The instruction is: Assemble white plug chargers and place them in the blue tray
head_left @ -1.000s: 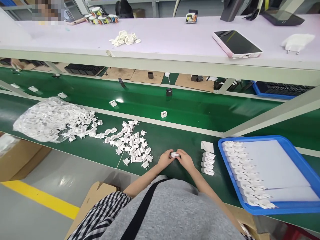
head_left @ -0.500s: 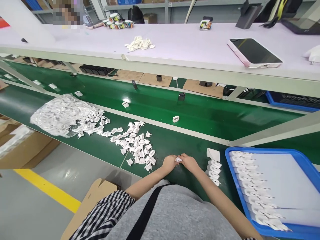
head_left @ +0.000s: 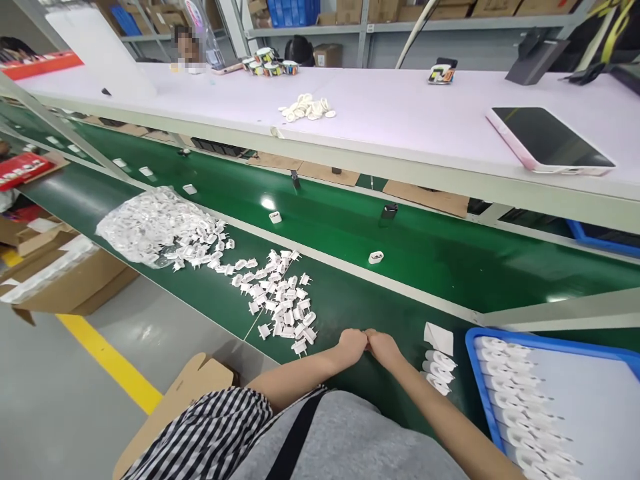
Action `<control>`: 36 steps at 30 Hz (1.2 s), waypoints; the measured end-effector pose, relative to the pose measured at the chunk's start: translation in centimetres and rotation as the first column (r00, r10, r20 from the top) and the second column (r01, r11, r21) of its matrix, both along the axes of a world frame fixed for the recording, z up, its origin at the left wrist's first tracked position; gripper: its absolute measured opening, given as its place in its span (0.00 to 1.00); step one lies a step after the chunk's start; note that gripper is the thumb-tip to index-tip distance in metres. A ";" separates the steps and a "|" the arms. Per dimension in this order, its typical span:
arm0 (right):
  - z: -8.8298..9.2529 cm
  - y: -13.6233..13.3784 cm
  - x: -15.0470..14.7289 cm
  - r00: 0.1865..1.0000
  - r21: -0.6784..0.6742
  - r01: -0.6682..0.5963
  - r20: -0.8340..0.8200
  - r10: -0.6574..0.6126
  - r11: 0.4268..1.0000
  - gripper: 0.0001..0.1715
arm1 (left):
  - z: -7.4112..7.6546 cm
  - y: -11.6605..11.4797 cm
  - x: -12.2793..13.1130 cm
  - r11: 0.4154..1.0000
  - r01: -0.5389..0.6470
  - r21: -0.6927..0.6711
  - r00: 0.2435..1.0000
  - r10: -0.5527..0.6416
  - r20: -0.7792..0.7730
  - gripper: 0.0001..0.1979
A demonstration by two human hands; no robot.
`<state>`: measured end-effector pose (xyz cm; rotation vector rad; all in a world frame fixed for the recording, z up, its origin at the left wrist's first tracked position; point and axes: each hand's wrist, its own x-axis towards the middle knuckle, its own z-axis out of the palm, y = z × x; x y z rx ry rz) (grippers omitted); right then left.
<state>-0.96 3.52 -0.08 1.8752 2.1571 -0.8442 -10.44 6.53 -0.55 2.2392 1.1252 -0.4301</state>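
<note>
My left hand (head_left: 353, 345) and my right hand (head_left: 381, 347) meet over the green bench, fingertips pinched together. The small white plug part seen between them a moment earlier is now hidden by the fingers. Left of my hands lies a loose heap of white two-pin plug parts (head_left: 285, 307). Beyond it, more of them spill from a clear plastic bag (head_left: 145, 227). To the right, a short row of white plug parts (head_left: 440, 367) lies below a folded white paper (head_left: 439, 339).
A blue tray (head_left: 473, 360) at right holds white plug parts lined up along its left side. Behind the bench, a green conveyor belt (head_left: 330, 230) carries spaced white and black pieces. Above it runs a shelf (head_left: 380, 100) with a phone (head_left: 550, 139). Cardboard boxes (head_left: 85, 280) stand at left.
My view has tilted up and shifted left, so the scene sits lower and further right. My hands have turned, and their fingers now cover the white part that showed between them.
</note>
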 end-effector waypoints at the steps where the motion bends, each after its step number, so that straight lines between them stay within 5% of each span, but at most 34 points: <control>1: 0.0 -0.3 -0.3 0.999 0.010 0.006 0.034 -0.006 1.000 0.14 | -0.2 -0.2 -0.3 0.999 0.037 0.037 0.999 -0.037 0.015 0.10; 5: 0.2 -1.8 -1.1 0.991 0.029 0.017 0.131 -0.020 0.999 0.17 | -0.9 -1.3 -1.4 0.961 0.212 0.176 0.968 -0.232 0.096 0.10; 10: 0.5 -4.4 -0.5 0.993 -0.048 0.073 0.094 -0.069 0.996 0.17 | -0.9 -3.1 -0.8 0.930 0.333 0.156 0.932 -0.349 0.093 0.08; 16: 0.4 -6.1 -0.3 0.976 -0.089 0.214 0.058 -0.209 0.973 0.18 | -0.7 -4.8 0.5 0.928 0.359 0.098 0.931 -0.364 0.036 0.08; 23: 0.6 -5.9 -0.6 0.975 -0.094 0.210 0.089 -0.202 0.973 0.15 | -0.2 -3.9 0.4 0.922 0.382 0.060 0.923 -0.384 0.023 0.08; 30: -0.8 -7.5 -0.4 0.960 -0.019 0.272 0.073 -0.270 0.962 0.13 | -0.4 -4.2 -0.3 0.918 0.354 0.177 0.931 -0.364 0.030 0.09; 36: -0.9 -8.2 -1.0 0.935 0.014 0.346 0.075 -0.346 0.938 0.11 | -1.2 -4.8 -0.7 0.857 0.453 0.247 0.873 -0.482 0.071 0.09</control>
